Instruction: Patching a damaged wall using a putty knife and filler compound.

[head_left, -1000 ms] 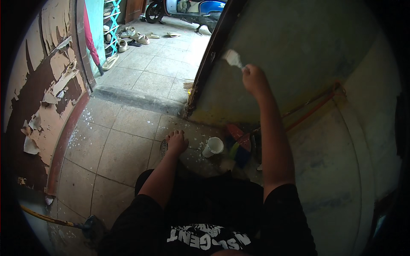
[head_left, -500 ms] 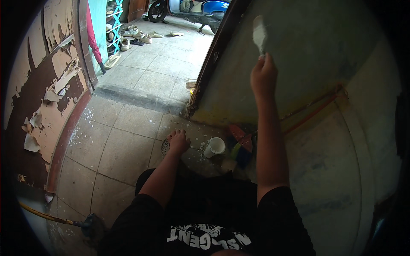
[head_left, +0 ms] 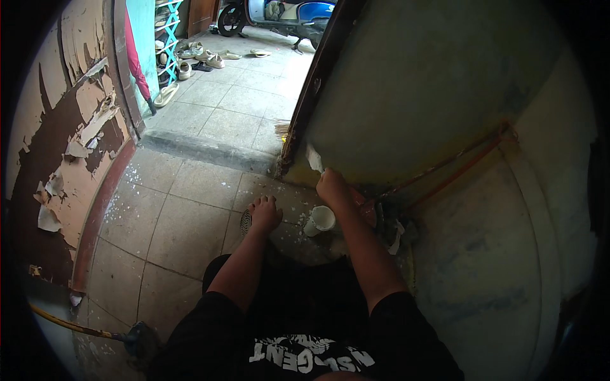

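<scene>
My right hand (head_left: 332, 185) is closed around the handle of what looks like a paintbrush (head_left: 314, 159). Its whitish head points up and away, close to the lower edge of the grey-green wall (head_left: 432, 82) by the doorway; whether it touches is unclear. My left hand (head_left: 265, 213) is low in front of me with fingers spread and nothing in it, beside a dark patterned oval (head_left: 246, 222). Between my forearms a white cup (head_left: 319, 220) stands on the tiles; its contents cannot be made out.
A red dustpan-like thing (head_left: 372, 213) lies partly behind my right forearm, near long thin handles (head_left: 445, 159) leaning at the wall. White flakes (head_left: 130, 173) dot the tiles. Peeling panel (head_left: 95, 152) is at left, a yellow-handled tool (head_left: 82, 326) lower left. Beyond the raised sill (head_left: 203, 152) are shoes (head_left: 213, 60) and a motorbike (head_left: 292, 19).
My right hand has come down and to the left with the paintbrush, from high on the wall to near its lower edge. My left hand and the cup stay put.
</scene>
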A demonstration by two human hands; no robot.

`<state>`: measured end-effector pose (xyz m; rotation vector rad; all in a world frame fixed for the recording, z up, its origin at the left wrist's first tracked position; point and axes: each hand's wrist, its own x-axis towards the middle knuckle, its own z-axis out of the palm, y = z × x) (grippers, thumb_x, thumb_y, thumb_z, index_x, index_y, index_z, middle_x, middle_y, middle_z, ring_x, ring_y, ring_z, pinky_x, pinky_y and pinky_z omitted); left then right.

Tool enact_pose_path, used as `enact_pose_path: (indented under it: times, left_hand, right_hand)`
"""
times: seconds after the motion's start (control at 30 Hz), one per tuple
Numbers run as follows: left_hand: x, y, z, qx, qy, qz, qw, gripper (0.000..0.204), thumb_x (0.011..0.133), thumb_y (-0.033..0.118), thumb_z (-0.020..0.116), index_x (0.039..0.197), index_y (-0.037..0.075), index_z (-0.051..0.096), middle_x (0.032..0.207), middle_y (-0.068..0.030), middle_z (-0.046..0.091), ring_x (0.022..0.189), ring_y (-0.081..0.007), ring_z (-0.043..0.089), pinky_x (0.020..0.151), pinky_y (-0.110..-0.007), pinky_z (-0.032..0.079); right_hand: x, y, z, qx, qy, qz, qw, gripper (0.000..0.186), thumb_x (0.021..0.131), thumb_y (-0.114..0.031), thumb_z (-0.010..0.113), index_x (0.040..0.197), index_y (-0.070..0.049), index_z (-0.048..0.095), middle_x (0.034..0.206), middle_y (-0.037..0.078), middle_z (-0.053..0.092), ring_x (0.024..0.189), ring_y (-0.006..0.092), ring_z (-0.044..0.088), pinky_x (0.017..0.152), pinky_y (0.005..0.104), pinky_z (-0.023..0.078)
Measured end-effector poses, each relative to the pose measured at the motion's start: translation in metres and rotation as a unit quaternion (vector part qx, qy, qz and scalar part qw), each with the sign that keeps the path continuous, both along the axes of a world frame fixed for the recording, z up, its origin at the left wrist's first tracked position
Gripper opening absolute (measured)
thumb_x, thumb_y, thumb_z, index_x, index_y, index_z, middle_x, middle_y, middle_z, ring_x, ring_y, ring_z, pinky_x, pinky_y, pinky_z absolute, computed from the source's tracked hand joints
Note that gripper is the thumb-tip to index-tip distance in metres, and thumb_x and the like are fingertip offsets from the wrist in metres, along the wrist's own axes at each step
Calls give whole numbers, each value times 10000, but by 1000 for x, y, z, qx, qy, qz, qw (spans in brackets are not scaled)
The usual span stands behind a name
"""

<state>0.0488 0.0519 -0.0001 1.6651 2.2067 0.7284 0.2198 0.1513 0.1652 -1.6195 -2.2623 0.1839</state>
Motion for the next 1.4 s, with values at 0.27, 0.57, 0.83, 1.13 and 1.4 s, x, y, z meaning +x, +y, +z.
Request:
enact_pose_path:
  times: [0.27, 0.57, 0.83, 1.13, 1.4]
  left_hand:
    - [-1, -2, 1, -6, 6, 6, 1000, 495, 863, 366, 665, 1279, 117, 567, 1296, -137, 550, 1270, -329, 456, 1057, -522, 303]
    - [-1, -3, 0, 17, 17, 8, 1000, 503, 854, 362, 674, 1279, 114, 572, 1286, -143, 529, 1270, -332, 440, 1055, -524, 308]
    - [0, -4, 2, 9, 15, 13, 1000, 514, 860, 365, 677, 1291, 109, 566, 1301, -139, 520, 1276, -332, 435, 1069, -516, 306]
    - [-2, -2, 0, 2, 22, 16, 1000, 511, 858, 364, 682, 1286, 112, 561, 1304, -140, 522, 1272, -333, 444, 1070, -518, 310]
    - [-1, -1, -2, -21, 38, 3, 999, 501, 860, 360, 681, 1284, 119, 568, 1292, -138, 534, 1271, -327, 445, 1074, -511, 307]
  right_hand:
    - [11, 31, 157, 98, 5, 34, 995, 237, 885, -158, 568, 962, 40, 672, 984, 296, 677, 979, 466, 652, 870, 504, 525]
    - [12, 22, 308, 281, 42, 79, 956, 263, 936, -168, 525, 950, 57, 660, 948, 299, 665, 955, 479, 638, 834, 519, 510]
    - [0, 7, 298, 432, 197, 89, 875, 244, 962, -117, 502, 989, 93, 624, 912, 310, 664, 913, 480, 649, 789, 511, 520]
    - [9, 18, 125, 217, 120, 46, 968, 248, 976, -141, 500, 1109, 43, 600, 986, 301, 655, 951, 490, 632, 828, 556, 503]
    - [79, 34, 31, -54, 98, 8, 994, 307, 981, -208, 524, 1122, 52, 609, 1056, 292, 664, 1067, 456, 624, 900, 489, 503]
